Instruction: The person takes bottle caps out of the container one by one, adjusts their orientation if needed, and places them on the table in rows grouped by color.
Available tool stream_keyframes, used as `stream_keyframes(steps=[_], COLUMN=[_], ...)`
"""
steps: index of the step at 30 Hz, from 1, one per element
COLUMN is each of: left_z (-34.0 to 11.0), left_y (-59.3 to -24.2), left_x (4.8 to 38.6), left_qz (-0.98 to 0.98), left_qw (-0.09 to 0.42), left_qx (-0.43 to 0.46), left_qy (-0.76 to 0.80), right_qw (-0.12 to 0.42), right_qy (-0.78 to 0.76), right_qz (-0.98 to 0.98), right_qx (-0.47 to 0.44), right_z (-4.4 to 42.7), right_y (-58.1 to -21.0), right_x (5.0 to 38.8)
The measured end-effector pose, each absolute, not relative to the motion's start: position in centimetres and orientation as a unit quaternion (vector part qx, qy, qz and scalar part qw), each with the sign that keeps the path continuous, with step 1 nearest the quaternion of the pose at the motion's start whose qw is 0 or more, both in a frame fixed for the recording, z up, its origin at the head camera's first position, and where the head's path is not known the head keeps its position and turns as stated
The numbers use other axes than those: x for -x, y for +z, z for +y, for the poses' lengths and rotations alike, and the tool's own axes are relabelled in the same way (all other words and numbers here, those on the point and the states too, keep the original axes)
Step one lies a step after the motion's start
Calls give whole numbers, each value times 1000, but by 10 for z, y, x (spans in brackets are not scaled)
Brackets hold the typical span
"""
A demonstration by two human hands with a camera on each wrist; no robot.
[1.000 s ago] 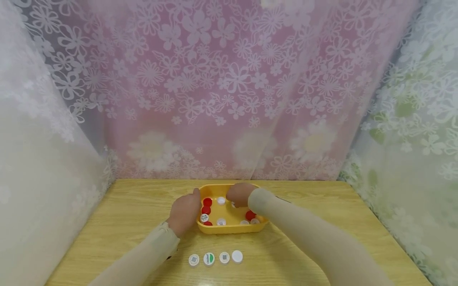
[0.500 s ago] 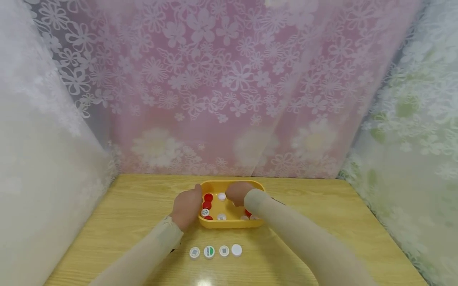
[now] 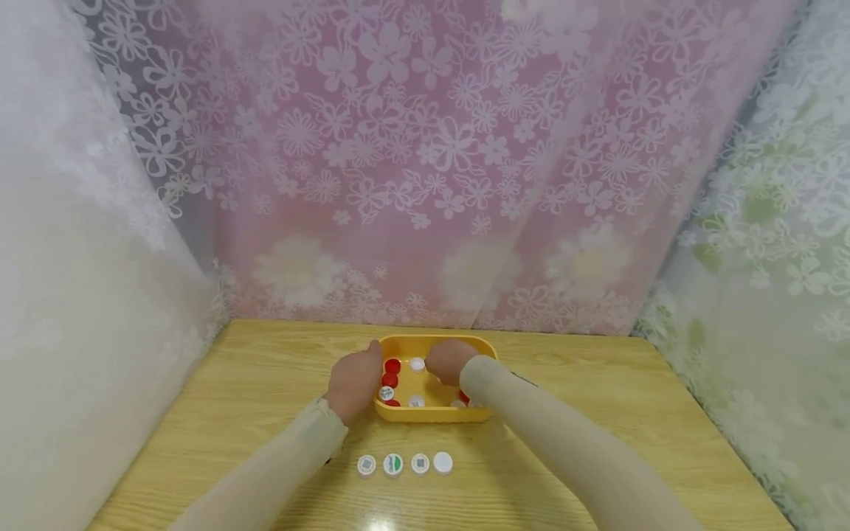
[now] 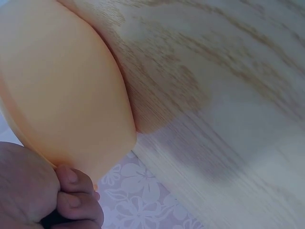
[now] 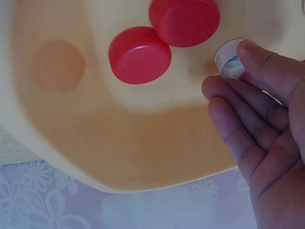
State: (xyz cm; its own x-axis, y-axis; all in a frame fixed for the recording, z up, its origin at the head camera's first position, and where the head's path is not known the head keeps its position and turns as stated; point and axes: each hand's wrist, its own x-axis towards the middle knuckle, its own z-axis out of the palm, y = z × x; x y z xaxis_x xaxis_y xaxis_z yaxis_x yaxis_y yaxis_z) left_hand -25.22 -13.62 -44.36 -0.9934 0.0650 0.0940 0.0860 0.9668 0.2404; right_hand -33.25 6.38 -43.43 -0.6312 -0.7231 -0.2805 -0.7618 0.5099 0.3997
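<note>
A yellow tray point(image 3: 434, 415) holds red caps point(image 3: 392, 366) and white caps point(image 3: 416, 402). The left hand point(image 3: 355, 380) grips the tray's left rim; in the left wrist view its curled fingers point(image 4: 76, 198) lie at the edge of the tray wall point(image 4: 71, 90). Inside the tray's right half is the right hand point(image 3: 448, 361). Seen from the right wrist, that hand point(image 5: 267, 105) pinches a small white cap point(image 5: 230, 59) between thumb and fingers, close to two touching red caps point(image 5: 139, 55). Some caps at the tray's right end are partly hidden by the right forearm.
Four-cap row, several white-topped caps point(image 3: 393, 464), lies on the wooden table point(image 3: 558, 472) in front of the tray. One of them bears a green mark. Patterned curtains point(image 3: 425, 184) stand behind the table and on both sides.
The view has shifted slightly, so tray and caps appear a little higher and to the right. Both hands keep nearly the same places at the tray.
</note>
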Motion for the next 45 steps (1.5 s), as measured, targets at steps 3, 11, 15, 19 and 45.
stream_keyframes(steps=[3,11,15,19,45], left_z=[-135,-136,-139,-139,-144], left_y=[-446,-447,-447,-445,-448], left_x=[250,252,254,255,256], left_qz=[-988,-991,-991,-992,-991], left_qw=[35,52,62,57,64], left_qx=[31,49,54,59,85], left_qy=[-148,-116,-107,-97,-82], right_qw=[48,57,68,68,-42], right_qy=[252,238,212,210,-53], right_qz=[868,875,886,891,868], right_qx=[425,418,406,398,492], right_z=[64,64,62,63,132], right_y=[-436,-432,-428,-428,-375], right_x=[331,329,333,336,256])
